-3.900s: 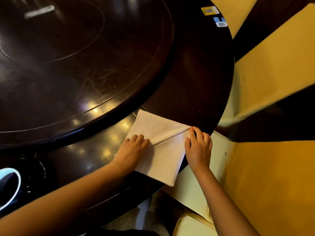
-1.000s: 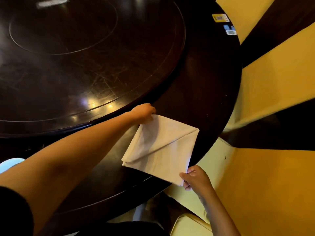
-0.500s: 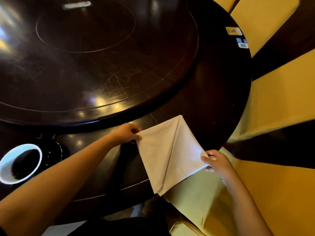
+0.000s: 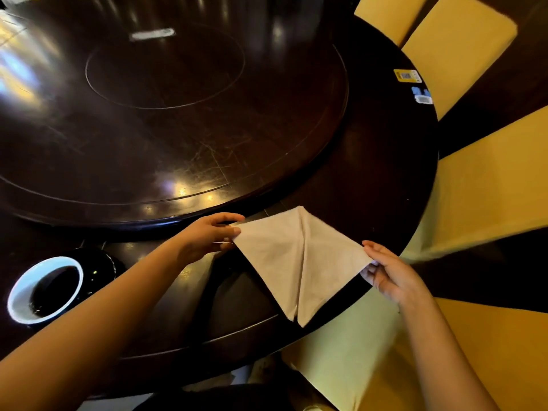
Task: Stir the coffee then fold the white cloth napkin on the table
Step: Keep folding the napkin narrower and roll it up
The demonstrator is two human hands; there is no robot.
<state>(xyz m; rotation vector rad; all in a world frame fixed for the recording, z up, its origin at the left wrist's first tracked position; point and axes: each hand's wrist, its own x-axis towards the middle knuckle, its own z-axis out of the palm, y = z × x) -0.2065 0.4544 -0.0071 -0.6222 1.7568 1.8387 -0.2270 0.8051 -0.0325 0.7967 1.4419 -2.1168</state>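
The white cloth napkin (image 4: 296, 262) lies folded into a diamond with a centre crease, near the front edge of the dark round table (image 4: 385, 179). My left hand (image 4: 207, 237) pinches its left corner. My right hand (image 4: 388, 274) pinches its right corner, just past the table's rim. The napkin's lower tip points toward me. A white-rimmed cup of dark coffee (image 4: 44, 290) stands on a black saucer (image 4: 103, 266) at the far left, apart from both hands. No spoon is visible.
A large raised turntable (image 4: 166, 114) fills the table's middle, right behind the napkin. Yellow-cushioned chairs (image 4: 489, 185) ring the table on the right. Two stickers (image 4: 407, 75) sit on the far right rim.
Both hands went from pressing the napkin flat to pinching opposite corners. The napkin was turned, so its crease now runs toward me. The view shifted, bringing the coffee cup in at the left.
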